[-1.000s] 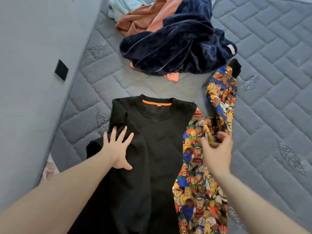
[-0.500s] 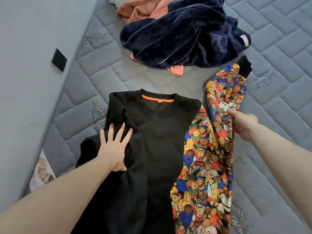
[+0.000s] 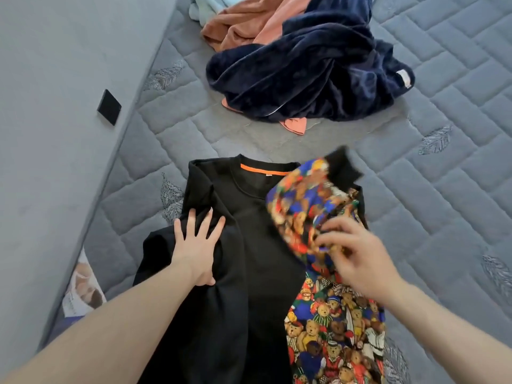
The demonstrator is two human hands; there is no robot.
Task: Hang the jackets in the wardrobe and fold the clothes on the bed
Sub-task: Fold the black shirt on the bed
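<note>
A black sweatshirt (image 3: 257, 245) with an orange neck tape lies flat on the grey quilted mattress (image 3: 429, 206), its right side printed with colourful teddy bears. My left hand (image 3: 198, 239) presses flat, fingers spread, on the folded-in black left sleeve. My right hand (image 3: 357, 259) pinches the bear-print right sleeve (image 3: 307, 206) and holds it lifted over the chest; its black cuff (image 3: 343, 164) points up and right. The sleeve is motion-blurred.
A heap of clothes lies farther up the mattress: a dark navy plush garment (image 3: 310, 76), an orange-brown one (image 3: 246, 26) and a pale blue one (image 3: 205, 6). The grey upholstered bed side (image 3: 55, 106) with a black square runs along the left.
My right hand took hold of the bear-print sleeve, which lay stretched out to the right, and swung it left over the sweatshirt's front. My left hand stayed pressing on the black sleeve.
</note>
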